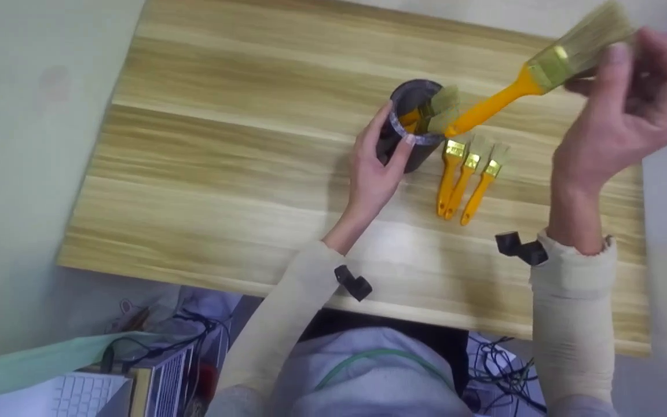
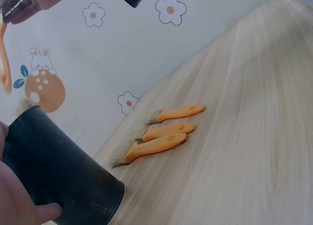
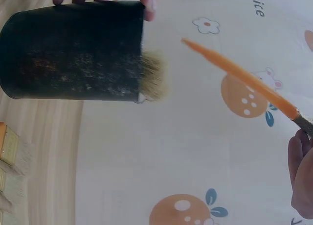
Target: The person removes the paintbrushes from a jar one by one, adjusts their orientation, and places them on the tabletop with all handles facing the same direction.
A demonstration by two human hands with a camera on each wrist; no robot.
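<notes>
My left hand grips a dark round cup that stands on the wooden table; brush bristles stick out of its top. The same cup fills the lower left of the left wrist view and lies across the top of the right wrist view as cup. My right hand is raised at the far right and pinches a large orange-handled brush by its bristle end, handle pointing down toward the cup. Three small orange brushes lie side by side just right of the cup, also brushes.
The table's near edge runs in front of my body. Off the table at lower left sit a keyboard and cables. A printed mat with flowers and a rabbit lies beyond the table.
</notes>
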